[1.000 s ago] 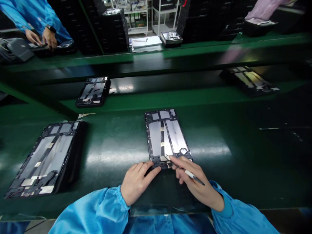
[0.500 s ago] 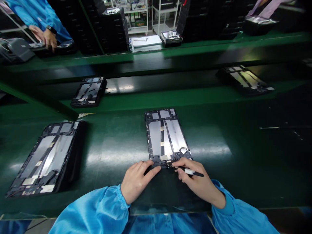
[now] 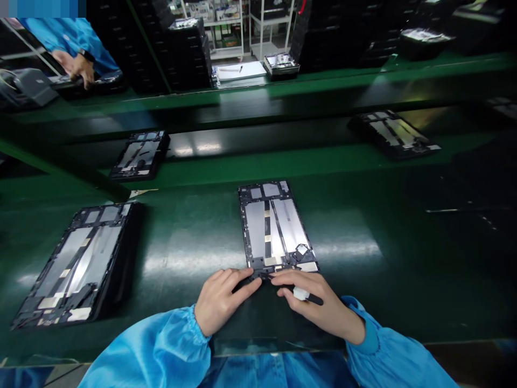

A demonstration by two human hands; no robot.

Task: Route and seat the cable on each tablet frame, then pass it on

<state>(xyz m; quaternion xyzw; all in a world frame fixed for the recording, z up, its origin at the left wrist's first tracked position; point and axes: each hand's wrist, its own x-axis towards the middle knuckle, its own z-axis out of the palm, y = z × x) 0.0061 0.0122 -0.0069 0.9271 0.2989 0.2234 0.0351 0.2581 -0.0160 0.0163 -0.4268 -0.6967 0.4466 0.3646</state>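
An opened tablet (image 3: 255,229) lies flat on the green bench before me, its silver inside, black ribbon cables and circuit parts showing. My left hand (image 3: 224,297) holds its lower left corner, index finger and thumb at the bottom edge. In my right hand (image 3: 321,302) is a slim black tool with a white band, which looks like tweezers (image 3: 301,293). Its tip points left at the tablet's bottom edge, close to my left thumb; the very point is hard to make out. My right fingers are closed around the tool.
To the left sits a stack topped by another opened tablet (image 3: 75,258). Beyond the bench, trays with tablets (image 3: 141,153) (image 3: 398,132) rest along a dark belt strip. A green post (image 3: 81,170) slants in at left. Another person's hands (image 3: 83,67) work at the far left.
My right hand and the tool have shifted left along the tablet's bottom edge, towards my left hand. The far tablets have slid left. A pink sleeve at upper right is gone.
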